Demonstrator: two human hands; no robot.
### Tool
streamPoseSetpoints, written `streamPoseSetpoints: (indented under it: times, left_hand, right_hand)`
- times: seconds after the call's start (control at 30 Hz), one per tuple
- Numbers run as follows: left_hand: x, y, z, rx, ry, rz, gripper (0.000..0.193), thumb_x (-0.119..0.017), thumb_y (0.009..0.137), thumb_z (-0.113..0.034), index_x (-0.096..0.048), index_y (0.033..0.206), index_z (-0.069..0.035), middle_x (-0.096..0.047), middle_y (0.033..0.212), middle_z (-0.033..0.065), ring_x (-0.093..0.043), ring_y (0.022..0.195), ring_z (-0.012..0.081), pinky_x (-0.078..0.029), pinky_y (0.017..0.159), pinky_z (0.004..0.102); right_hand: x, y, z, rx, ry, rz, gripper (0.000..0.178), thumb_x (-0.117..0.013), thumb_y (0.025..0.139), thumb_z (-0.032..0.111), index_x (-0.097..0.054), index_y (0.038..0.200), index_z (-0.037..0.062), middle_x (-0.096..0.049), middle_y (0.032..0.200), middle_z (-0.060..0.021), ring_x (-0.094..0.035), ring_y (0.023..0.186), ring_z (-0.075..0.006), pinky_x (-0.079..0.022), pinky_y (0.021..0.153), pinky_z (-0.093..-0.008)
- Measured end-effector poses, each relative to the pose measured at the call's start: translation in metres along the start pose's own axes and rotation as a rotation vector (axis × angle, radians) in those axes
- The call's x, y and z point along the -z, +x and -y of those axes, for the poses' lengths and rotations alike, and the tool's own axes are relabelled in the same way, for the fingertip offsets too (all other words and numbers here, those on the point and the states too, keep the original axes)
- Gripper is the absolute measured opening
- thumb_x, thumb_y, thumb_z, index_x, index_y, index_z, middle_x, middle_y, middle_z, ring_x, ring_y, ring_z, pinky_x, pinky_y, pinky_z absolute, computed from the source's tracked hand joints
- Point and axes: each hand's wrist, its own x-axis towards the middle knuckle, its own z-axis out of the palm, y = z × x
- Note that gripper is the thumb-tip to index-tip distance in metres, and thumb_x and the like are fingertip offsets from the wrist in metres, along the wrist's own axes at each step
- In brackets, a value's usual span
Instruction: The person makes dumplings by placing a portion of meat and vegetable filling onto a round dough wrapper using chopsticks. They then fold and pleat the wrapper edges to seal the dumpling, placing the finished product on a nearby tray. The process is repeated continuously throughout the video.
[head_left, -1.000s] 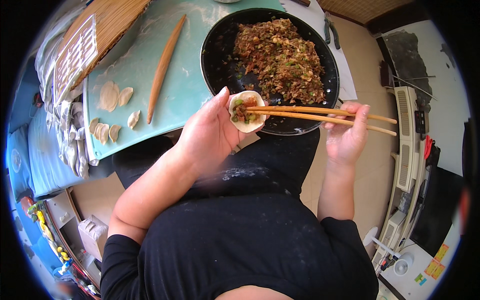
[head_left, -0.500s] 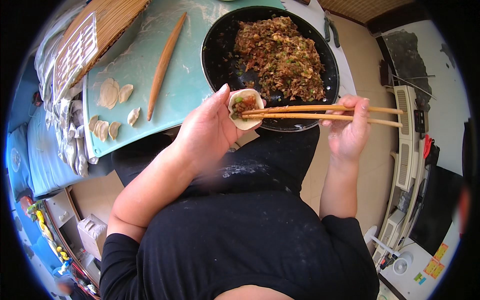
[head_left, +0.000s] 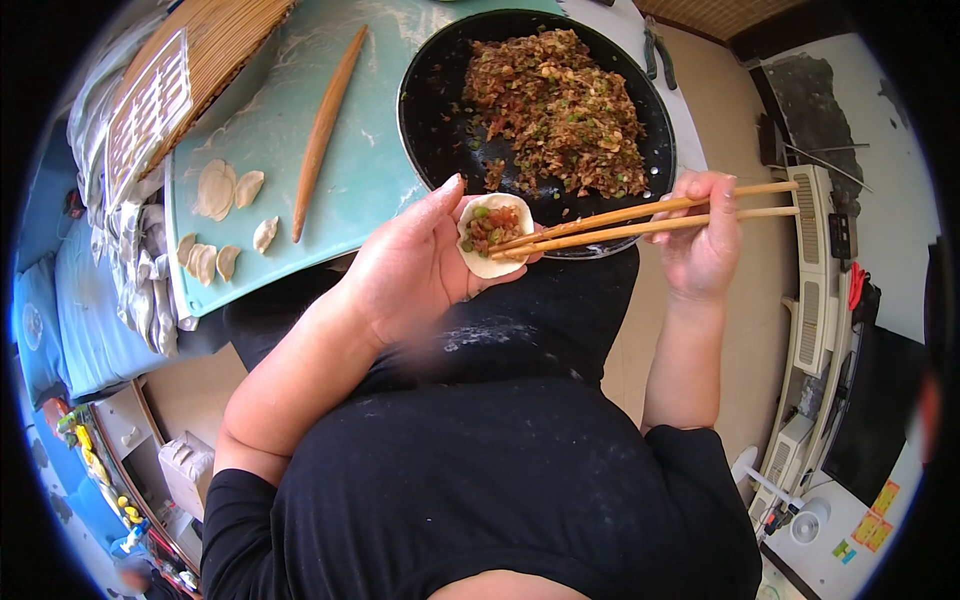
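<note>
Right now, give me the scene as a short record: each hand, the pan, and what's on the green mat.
Left hand: supports a dough wrapper, face up
In the wrapper: small portion of chopped filling
Right hand: holds wooden chopsticks
Chopstick tips: over the wrapper's lower part; contact unclear
Black pan: large brown-and-green heap, mostly toward the upper right
Green mat: wooden rolling pin, flat dough rounds, small folded dough pieces
</note>
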Motion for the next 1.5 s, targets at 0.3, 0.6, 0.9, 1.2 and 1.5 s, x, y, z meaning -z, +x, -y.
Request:
streamPoseSetpoints:
  times: [0.3, 0.6, 0.9, 1.2, 1.5]
  left_hand:
    - [0.001, -0.002, 0.003, -0.012, -0.038, 0.013, 0.059, -0.026, 0.097, -0.042, -0.041, 0.124, 0.008, -0.050, 0.121, 0.0226, -0.050, 0.113, 0.0360, -0.043, 0.096, 0.0397]
    - [0.010, -0.003, -0.001, -0.116, 0.037, -0.032, 0.056, -0.026, 0.096, -0.041, -0.040, 0.126, 0.004, -0.050, 0.122, 0.0222, -0.052, 0.112, 0.0306, -0.043, 0.096, 0.0383]
    - [0.036, -0.035, 0.006, -0.212, -0.085, -0.203, 0.052, -0.026, 0.097, -0.035, -0.038, 0.124, 0.008, -0.048, 0.124, 0.0237, -0.049, 0.114, 0.0323, -0.039, 0.099, 0.0389]
    - [0.046, -0.028, 0.021, -0.092, -0.069, -0.263, 0.053, -0.026, 0.097, -0.036, -0.036, 0.126, 0.007, -0.048, 0.123, 0.0241, -0.050, 0.114, 0.0312, -0.040, 0.098, 0.0392]
    - [0.051, -0.012, 0.029, -0.115, -0.113, -0.265, 0.051, -0.024, 0.098, -0.034, -0.036, 0.125, 0.008, -0.048, 0.123, 0.0238, -0.050, 0.114, 0.0318, -0.039, 0.099, 0.0400]
  right_hand:
    - [0.000, -0.002, -0.007, -0.088, 0.094, -0.120, 0.035, -0.040, 0.095, 0.038, -0.051, 0.080, 0.0083, -0.052, 0.068, -0.0052, -0.055, 0.052, -0.0169, -0.050, 0.046, -0.0322]
    - [0.013, 0.001, -0.005, -0.004, 0.122, -0.422, 0.036, -0.042, 0.094, 0.040, -0.051, 0.081, 0.0077, -0.053, 0.065, -0.0055, -0.053, 0.052, -0.0179, -0.048, 0.048, -0.0331]
    - [0.012, -0.015, -0.035, 0.202, -0.545, -0.134, 0.029, -0.039, 0.096, 0.023, -0.052, 0.089, -0.0022, -0.055, 0.080, -0.0116, -0.058, 0.065, -0.0175, -0.057, 0.058, -0.0327]
    - [0.002, -0.007, -0.053, 0.207, -0.569, 0.105, 0.025, -0.045, 0.094, 0.019, -0.056, 0.087, -0.0034, -0.054, 0.082, -0.0110, -0.058, 0.068, -0.0172, -0.055, 0.061, -0.0319]
    - [-0.012, -0.015, -0.051, 0.117, -0.537, 0.099, 0.024, -0.042, 0.095, 0.015, -0.056, 0.090, -0.0048, -0.054, 0.085, -0.0113, -0.060, 0.071, -0.0177, -0.056, 0.064, -0.0319]
